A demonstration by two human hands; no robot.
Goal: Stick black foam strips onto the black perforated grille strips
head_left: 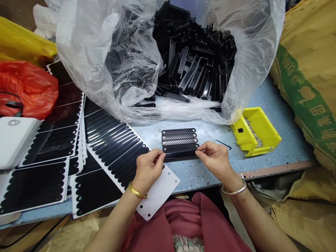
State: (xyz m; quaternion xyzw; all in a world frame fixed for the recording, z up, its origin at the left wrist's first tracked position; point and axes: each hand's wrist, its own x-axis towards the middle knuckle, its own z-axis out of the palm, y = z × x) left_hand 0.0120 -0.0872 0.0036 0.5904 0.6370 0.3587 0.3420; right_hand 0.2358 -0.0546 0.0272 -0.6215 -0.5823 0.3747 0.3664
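Note:
My left hand (148, 167) and my right hand (214, 159) pinch the two ends of a long black strip (181, 154) held just above the table edge. Both hands have their fingers closed on it. Right behind the strip, several black perforated plastic bars (179, 139) lie side by side on the blue speckled table (262, 161). Under my left hand lies a white backing sheet (118, 147) with rows of black adhesive strips; its near end is bare white with small holes.
A big clear plastic bag (110, 59) full of black plastic parts (199, 59) fills the back. A yellow bin (256, 131) with small metal pieces sits right. More strip sheets (49, 140) pile left, near a red bag (28, 87). A woven sack (307, 70) stands right.

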